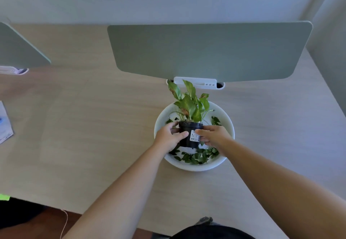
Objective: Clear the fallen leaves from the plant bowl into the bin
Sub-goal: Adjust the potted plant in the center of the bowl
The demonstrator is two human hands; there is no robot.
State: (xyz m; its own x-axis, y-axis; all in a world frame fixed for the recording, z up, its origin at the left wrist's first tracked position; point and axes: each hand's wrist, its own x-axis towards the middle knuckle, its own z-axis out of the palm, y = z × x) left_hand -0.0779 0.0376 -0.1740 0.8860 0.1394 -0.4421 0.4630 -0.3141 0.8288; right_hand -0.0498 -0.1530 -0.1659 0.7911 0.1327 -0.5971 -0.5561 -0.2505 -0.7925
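Note:
A white round bowl (227,116) sits on the desk right of centre. Inside it stands a black plastic pot (190,128) with a white label, holding a green plant (189,104) with some brown-edged leaves. Several dark green fallen leaves (194,157) lie in the bowl, mostly along its near side, with a few at the back. My left hand (168,137) grips the pot's left side and my right hand (213,135) grips its right side. No bin is in view.
A grey-green desk divider panel (206,51) stands just behind the bowl, with a white cable tray (198,84) at its foot. Another panel (18,49) is at far left. Papers (4,124) lie at the left edge. The desk's near edge runs below my forearms.

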